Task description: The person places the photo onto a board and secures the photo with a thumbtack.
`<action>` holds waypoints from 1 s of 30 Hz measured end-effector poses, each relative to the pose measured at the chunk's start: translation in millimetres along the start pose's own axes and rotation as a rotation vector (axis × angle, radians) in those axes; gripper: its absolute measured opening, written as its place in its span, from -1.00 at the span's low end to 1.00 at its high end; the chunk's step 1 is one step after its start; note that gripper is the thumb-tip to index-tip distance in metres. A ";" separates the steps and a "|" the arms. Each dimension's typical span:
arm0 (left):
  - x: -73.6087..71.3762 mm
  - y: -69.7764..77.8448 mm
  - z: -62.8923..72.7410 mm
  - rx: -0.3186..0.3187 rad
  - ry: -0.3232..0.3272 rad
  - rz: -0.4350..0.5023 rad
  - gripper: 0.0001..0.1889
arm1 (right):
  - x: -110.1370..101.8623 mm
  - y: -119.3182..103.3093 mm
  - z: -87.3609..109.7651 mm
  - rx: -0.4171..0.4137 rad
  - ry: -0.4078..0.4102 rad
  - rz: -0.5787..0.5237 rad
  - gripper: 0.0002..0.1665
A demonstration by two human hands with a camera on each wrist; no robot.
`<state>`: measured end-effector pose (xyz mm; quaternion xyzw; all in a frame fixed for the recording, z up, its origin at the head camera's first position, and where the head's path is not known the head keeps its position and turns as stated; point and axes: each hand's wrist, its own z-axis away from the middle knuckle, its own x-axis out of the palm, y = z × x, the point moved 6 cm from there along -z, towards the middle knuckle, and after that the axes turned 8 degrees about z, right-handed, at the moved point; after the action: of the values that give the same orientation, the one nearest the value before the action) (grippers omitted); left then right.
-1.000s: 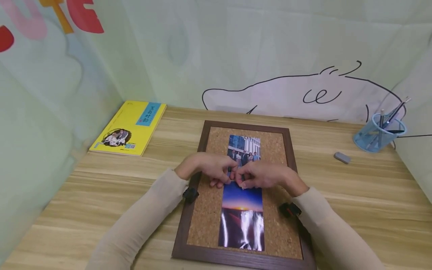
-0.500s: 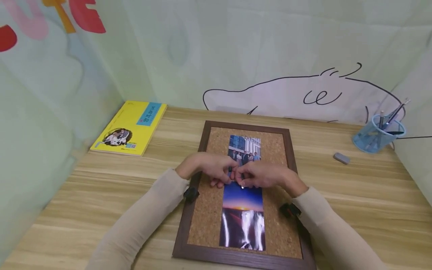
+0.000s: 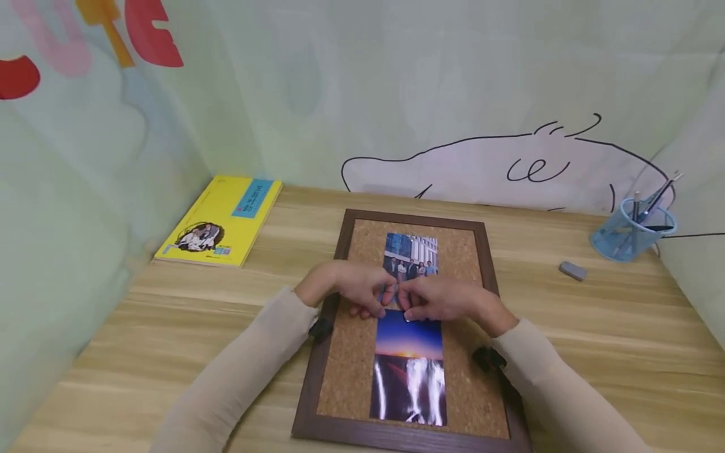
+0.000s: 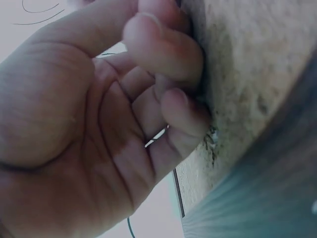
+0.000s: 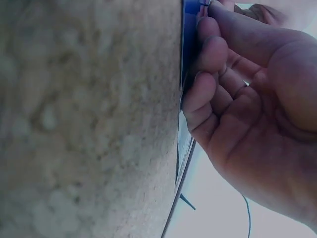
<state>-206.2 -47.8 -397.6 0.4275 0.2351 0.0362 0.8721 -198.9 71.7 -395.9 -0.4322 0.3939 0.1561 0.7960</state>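
Note:
A dark-framed cork board [image 3: 476, 390] lies on the table, with two photos in a column. The upper one is a group photo [image 3: 411, 255]; below it is a glossy sunset photo [image 3: 408, 362]. My left hand [image 3: 362, 289] rests on the cork with loosely bent fingers, its thumb at the sunset photo's upper left corner. My right hand [image 3: 444, 299] pinches a small shiny pushpin [image 5: 203, 8], mostly covered by the fingers, at that photo's top edge. Its other fingers [image 5: 200, 94] rest curled on the board. The left index fingertip is hidden in the left wrist view.
A yellow book [image 3: 221, 220] lies at the back left of the wooden table [image 3: 170, 340]. To the right are a grey eraser [image 3: 573, 271] and a blue mesh pen cup [image 3: 631, 233] with several pens. Printed cloth walls close off the back and sides.
My left fingertips have drawn slightly apart from the right ones. The right hand stays at the sunset photo's top edge. The head view has tilted a little upward.

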 end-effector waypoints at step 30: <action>-6.2 -6.2 11.9 0.104 0.112 -0.169 -0.91 | 0.4 10.2 16.5 -0.161 0.047 -0.129 -0.86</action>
<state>-207.3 -62.1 -393.7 0.4481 0.3201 -0.0260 0.8343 -196.5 90.9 -396.8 -0.5228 0.3702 0.1257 0.7575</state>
